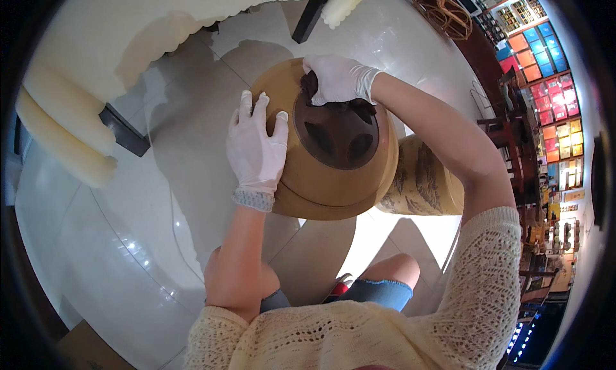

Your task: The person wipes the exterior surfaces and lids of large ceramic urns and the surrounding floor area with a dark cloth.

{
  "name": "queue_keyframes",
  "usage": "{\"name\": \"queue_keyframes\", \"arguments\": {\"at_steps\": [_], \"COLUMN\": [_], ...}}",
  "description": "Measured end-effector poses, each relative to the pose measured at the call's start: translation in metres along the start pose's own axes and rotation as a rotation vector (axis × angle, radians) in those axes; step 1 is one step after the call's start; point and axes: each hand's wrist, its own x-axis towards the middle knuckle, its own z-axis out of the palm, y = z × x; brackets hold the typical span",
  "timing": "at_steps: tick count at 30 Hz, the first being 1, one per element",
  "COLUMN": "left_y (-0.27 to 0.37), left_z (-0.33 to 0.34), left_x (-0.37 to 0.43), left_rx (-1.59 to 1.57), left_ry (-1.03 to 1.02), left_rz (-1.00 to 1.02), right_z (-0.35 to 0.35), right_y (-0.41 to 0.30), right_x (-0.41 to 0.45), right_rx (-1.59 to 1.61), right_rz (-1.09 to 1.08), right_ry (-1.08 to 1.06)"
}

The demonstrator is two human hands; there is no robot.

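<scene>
A large round ochre vessel [332,192], probably a ceramic jar, stands in front of me. On its top is a dark brown disc [334,134] with leaf-shaped hollows. My right hand [341,79], in a white glove, grips a bunched dark brown cloth [310,87] against the disc's far edge. Part of the cloth is hidden beneath the palm. Also gloved in white, my left hand [257,141] lies with spread fingers on the vessel's left side and holds nothing.
Right of the vessel sits an ochre cylinder [416,182] with dark landscape decoration. Scalloped cream furniture [159,23] on dark legs [126,129] stands at the upper left. A cardboard box [94,348] is at lower left. Chairs [500,134] and shelves of coloured boxes [548,93] line the right.
</scene>
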Motion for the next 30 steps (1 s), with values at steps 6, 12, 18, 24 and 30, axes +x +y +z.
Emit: {"name": "queue_keyframes", "arguments": {"at_steps": [6,12,18,24,30], "left_y": [0.0,-0.003,-0.001,-0.013,-0.015], "left_z": [0.006,0.01,0.006,0.01,0.001], "left_x": [-0.001,0.0,-0.002,0.0,0.004], "left_rx": [0.028,-0.104,-0.11,-0.371,-0.496], "left_ry": [0.061,0.06,0.052,-0.038,-0.063], "left_rz": [0.033,0.006,-0.136,-0.153,-0.25], "right_z": [-0.003,-0.044,-0.02,0.062,0.132], "right_y": [-0.003,0.042,0.103,-0.004,-0.016], "right_x": [0.023,0.01,-0.039,-0.048,-0.16], "right_rx": [-0.492,-0.447,0.657,0.061,0.212], "right_rz": [0.041,0.105,0.114,-0.148,-0.518], "right_ry": [-0.181,0.181,0.303,0.606,0.531]}}
